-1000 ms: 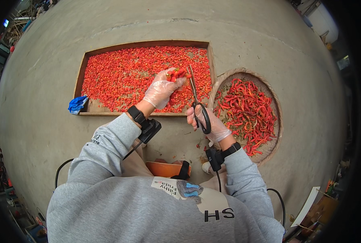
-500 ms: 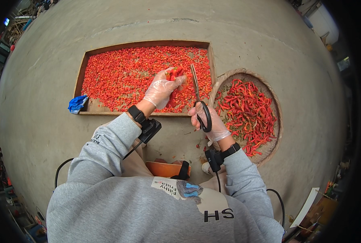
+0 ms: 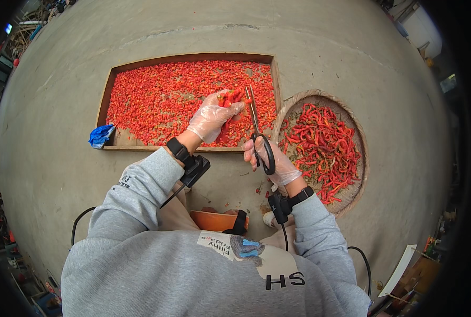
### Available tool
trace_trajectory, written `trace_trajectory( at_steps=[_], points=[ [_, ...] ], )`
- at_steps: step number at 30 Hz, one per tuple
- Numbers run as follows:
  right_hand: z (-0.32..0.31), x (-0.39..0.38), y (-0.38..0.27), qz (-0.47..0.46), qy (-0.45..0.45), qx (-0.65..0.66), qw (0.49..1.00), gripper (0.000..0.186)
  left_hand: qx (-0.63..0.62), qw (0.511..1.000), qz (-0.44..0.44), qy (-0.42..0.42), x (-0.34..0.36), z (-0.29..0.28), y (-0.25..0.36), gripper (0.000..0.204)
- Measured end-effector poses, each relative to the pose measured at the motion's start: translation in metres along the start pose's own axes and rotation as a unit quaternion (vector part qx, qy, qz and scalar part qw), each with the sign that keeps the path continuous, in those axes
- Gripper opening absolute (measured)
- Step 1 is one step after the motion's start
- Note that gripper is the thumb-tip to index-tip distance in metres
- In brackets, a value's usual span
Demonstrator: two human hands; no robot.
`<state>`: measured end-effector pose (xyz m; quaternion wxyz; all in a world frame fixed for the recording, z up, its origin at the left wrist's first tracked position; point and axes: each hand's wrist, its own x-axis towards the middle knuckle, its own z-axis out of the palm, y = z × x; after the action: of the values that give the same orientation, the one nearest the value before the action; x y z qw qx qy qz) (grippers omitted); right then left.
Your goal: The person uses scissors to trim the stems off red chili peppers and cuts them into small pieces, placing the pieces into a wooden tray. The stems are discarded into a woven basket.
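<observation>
Above the right half of a shallow wooden tray (image 3: 193,56), my left hand (image 3: 210,117) in a clear plastic glove is closed round a bunch of red chili peppers (image 3: 229,98). Some of their tips stick out toward the scissors. My right hand (image 3: 279,162), also gloved, grips black-handled scissors (image 3: 255,113) with the blades pointing away from me. Those blades are slightly parted and stand close against the peppers' ends. Cut red pepper pieces (image 3: 161,100) cover most of the tray floor.
A round woven basket (image 3: 366,153) of whole red chilies (image 3: 325,142) stands right of the tray, near my right hand. Crumpled blue plastic (image 3: 101,136) lies at the tray's near left corner. An orange box-like object (image 3: 214,219) is between my legs. Bits of stem litter the concrete floor (image 3: 230,182).
The scissors have shifted slightly left, and their blades have parted at the peppers' ends. My right fingers have spread a little leftward. My left hand stays almost in place.
</observation>
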<state>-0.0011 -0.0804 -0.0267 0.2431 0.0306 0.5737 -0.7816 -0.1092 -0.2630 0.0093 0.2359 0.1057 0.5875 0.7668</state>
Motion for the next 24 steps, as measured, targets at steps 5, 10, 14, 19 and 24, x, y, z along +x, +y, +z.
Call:
trace_trajectory(
  at_steps=[5, 10, 14, 19, 24],
  points=[
    [0.001, 0.001, 0.001, -0.011, 0.003, 0.006, 1.0, 0.049, 0.001, 1.0, -0.006, 0.02, -0.002, 0.004, 0.001, 0.024],
    [0.003, 0.002, -0.002, -0.007, 0.057, -0.05, 0.997, 0.045, -0.031, 0.999, -0.003, 0.014, 0.001, 0.001, -0.001, 0.02],
    [0.002, 0.001, -0.002, 0.007, 0.092, -0.045, 0.995, 0.045, -0.09, 0.996, 0.001, 0.028, 0.003, -0.001, -0.006, 0.02],
    [-0.004, 0.002, 0.005, -0.019, 0.043, 0.017, 0.999, 0.047, -0.056, 0.996, -0.022, 0.072, 0.005, -0.009, -0.004, 0.02],
    [-0.004, 0.003, 0.009, -0.02, -0.008, 0.005, 1.0, 0.046, -0.085, 0.993, 0.036, 0.071, 0.006, -0.005, -0.006, 0.021]
  ],
)
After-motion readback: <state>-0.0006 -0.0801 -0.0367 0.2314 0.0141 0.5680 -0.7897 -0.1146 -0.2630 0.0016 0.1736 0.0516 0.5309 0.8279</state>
